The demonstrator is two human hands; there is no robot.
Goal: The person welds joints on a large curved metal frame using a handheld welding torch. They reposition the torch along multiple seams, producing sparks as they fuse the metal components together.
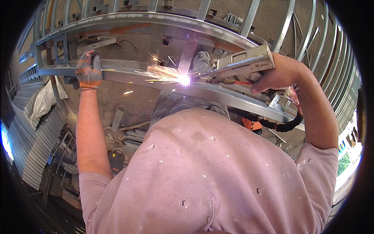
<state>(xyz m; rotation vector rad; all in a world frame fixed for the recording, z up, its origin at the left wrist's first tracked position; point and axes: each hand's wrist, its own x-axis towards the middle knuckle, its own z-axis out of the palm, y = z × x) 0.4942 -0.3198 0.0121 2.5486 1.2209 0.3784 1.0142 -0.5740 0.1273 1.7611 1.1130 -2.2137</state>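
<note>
My right hand (282,72), bare, is closed round the grip of a handheld welding gun (241,63) with a boxy, pale metal body. Its nozzle points left and meets a shiny steel rail (222,96), which crosses in front of my body. A white-violet glare (184,80) burns at the tip, and orange sparks fly off to the left; the glare hides the exact joint. At the rail's left part, my left hand (89,71) wears a grey and orange glove, its fingers wrapped over the metal. A flat upright bar (188,50) runs away from the rail near the glare.
A long frame rail (152,16) with several crossbars spans the far side. A black cable (278,126) loops below the gun at right. Corrugated sheets (37,150) and a white sack (44,99) lie at left. Metal offcuts (117,117) litter the ground.
</note>
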